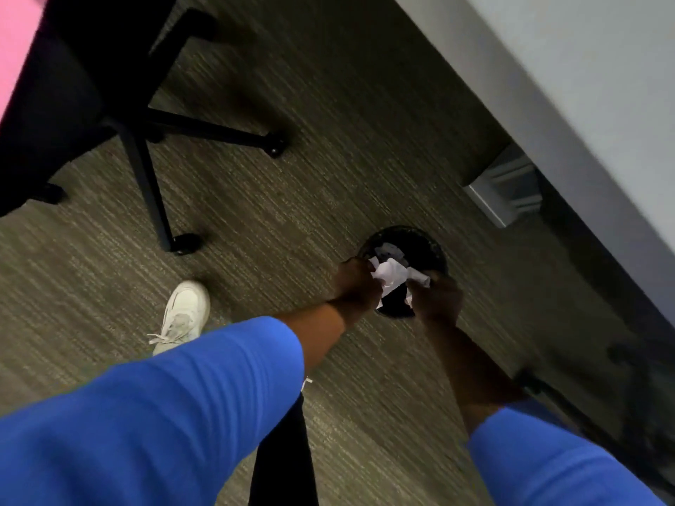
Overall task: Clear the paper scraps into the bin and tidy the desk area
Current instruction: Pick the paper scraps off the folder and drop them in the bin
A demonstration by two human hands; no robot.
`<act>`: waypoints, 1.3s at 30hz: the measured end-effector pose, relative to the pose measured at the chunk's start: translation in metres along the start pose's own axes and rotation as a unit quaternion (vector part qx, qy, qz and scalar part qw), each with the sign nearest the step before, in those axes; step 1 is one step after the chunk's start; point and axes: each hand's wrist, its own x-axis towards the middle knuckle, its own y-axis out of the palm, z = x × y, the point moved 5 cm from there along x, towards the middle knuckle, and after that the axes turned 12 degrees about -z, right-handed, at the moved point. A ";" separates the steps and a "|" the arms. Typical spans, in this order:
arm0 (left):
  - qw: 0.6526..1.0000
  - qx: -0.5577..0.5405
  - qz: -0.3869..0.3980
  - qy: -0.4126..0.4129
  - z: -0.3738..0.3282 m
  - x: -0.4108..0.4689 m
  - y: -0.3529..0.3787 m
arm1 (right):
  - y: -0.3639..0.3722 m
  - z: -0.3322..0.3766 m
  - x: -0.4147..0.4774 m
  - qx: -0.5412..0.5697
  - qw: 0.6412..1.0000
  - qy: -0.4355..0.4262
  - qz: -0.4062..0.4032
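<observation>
A small round black bin (427, 242) stands on the carpet beside the desk, with a few white scraps lying inside it. Directly above its opening, crumpled white paper scraps (392, 273) are bunched between both my hands. My left hand (356, 286) grips the bundle from the left, and my right hand (438, 299) grips it from the right. Both arms wear blue sleeves. The near part of the bin is hidden behind my hands and the paper.
The white desk (569, 85) runs along the right, with a grey bracket (504, 191) under it. A black wheeled office chair (146, 140) stands at upper left. My white shoe (182, 315) rests on the grey carpet left of the bin.
</observation>
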 end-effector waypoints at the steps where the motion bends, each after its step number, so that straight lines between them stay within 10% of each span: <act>1: 1.000 0.006 0.009 0.004 0.000 0.002 0.008 | 0.001 -0.003 0.006 -0.009 1.000 -0.001 0.001; 15: 0.937 -0.071 0.337 -0.057 -0.001 -0.031 0.024 | 0.004 -0.007 0.004 -0.048 0.998 -0.020 0.045; 22: 0.950 0.177 0.222 0.129 -0.017 -0.018 -0.073 | 0.003 0.066 -0.042 -0.024 0.993 -0.103 0.048; 39: 0.977 0.112 -0.122 0.131 -0.036 0.035 -0.441 | 0.005 0.363 -0.140 0.067 0.966 -0.219 0.122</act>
